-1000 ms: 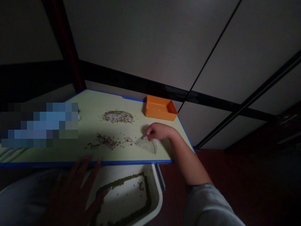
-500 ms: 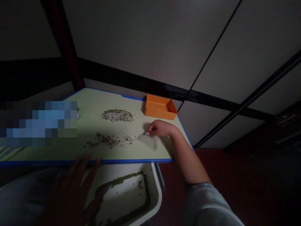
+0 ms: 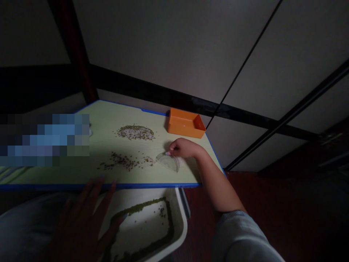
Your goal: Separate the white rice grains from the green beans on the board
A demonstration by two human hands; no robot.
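Observation:
My right hand [image 3: 183,147] rests on the pale green table [image 3: 147,174] with its fingers pinched on a clear half-round plastic piece [image 3: 169,161], like a protractor, that stands tilted on the tabletop. Just left of that piece lies a loose scatter of small green beans [image 3: 122,161]. Farther back sits a rounder heap of beans mixed with pale grains [image 3: 135,132]. My left hand [image 3: 84,222] is below the table's front edge, fingers spread, touching the rim of a white tray [image 3: 181,218] that has green beans along its sides.
An orange box [image 3: 185,124] stands at the table's back right corner. The table has a blue edge. A blurred-out patch covers the table's left part. Dark red floor lies to the right, a white wall with dark trim behind.
My right hand has tipped the clear half-round piece up from flat and slid it a little left toward the scattered beans. My left hand has hardly moved.

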